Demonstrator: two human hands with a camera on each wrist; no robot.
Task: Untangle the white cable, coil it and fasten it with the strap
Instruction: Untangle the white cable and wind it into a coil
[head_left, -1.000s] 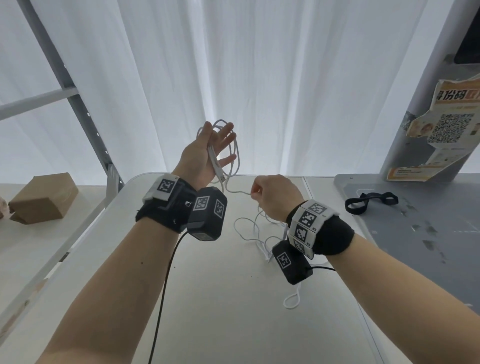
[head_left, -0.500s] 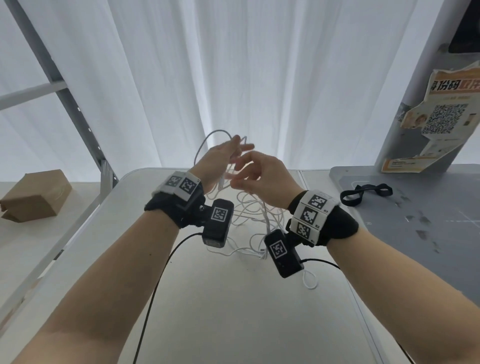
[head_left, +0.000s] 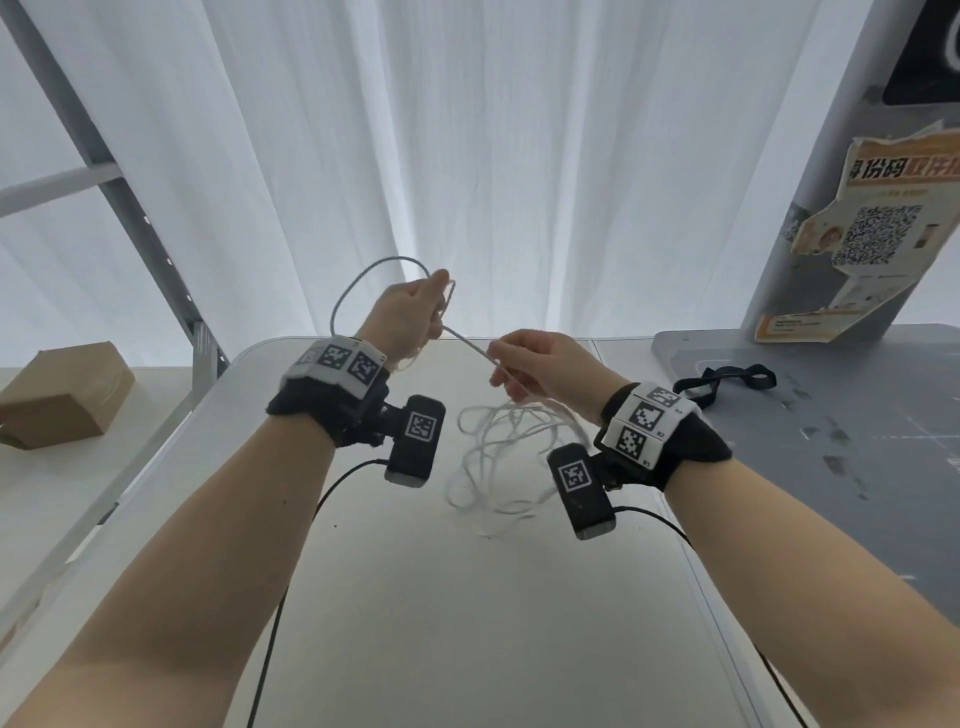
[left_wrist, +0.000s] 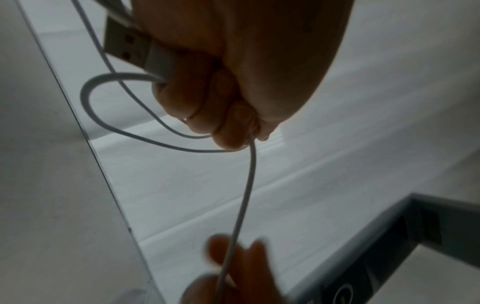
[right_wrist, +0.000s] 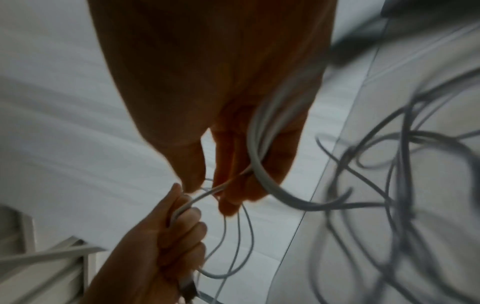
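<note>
From the head view, both hands are raised above the white bench (head_left: 467, 623). The left hand (head_left: 410, 317) is clenched round the white cable (head_left: 470, 345), its grip holding a loop that arcs up and out to the left of the wrist. A short taut run of cable slants down from it to the right hand (head_left: 545, 364), whose fingers pinch the strand. Below the right hand the remaining cable hangs in loose tangled loops that reach the bench between the two wrist cameras. The black strap (head_left: 727, 379) lies flat on the grey mat (head_left: 831, 467) to the right, well apart from both hands. A cardboard box (head_left: 62, 400) sits on a shelf at far left, and a poster with a QR code (head_left: 878, 239) hangs on the pillar at right.

In the left wrist view, the left hand (left_wrist: 233, 72) is a closed fist; its grip clamps the USB plug (left_wrist: 127, 47), which sticks out beside the fingers, along with cable loops. One strand runs down to the blurred fingers of the right hand (left_wrist: 233, 273).

In the right wrist view, the right hand (right_wrist: 221, 102) has its fingers curled loosely round the cable (right_wrist: 259, 164), which passes through its grip toward the left hand (right_wrist: 155, 246). That fist grips several thin loops. Blurred coils hang at right.
</note>
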